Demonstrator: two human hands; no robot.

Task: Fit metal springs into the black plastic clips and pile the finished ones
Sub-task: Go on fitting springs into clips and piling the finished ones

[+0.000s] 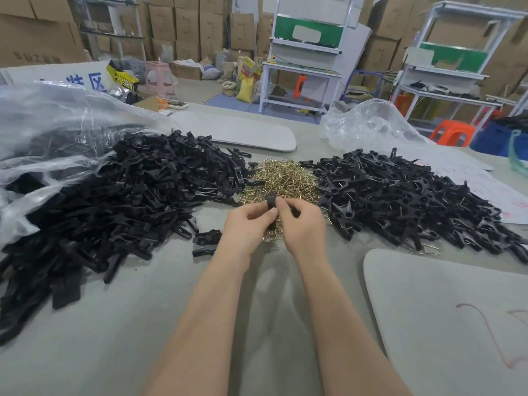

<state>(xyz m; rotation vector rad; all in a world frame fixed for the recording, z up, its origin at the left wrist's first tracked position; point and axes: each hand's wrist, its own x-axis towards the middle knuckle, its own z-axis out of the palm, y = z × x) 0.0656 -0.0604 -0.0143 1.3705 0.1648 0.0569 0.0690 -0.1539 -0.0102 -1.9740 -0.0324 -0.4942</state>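
Over table (200, 324), black clip (271, 202) pinched between both hands' fingers (264, 214).

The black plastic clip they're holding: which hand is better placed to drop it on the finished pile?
Probably the right hand: the heap of black clips with springs fitted lies on its side, close by.

Black clip (271, 202) between left hand (245, 225), right hand (303, 224)

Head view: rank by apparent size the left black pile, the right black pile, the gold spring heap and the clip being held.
1. Left black pile, clearly largest.
2. Right black pile.
3. Gold spring heap, partly hidden.
4. Held clip, smallest.
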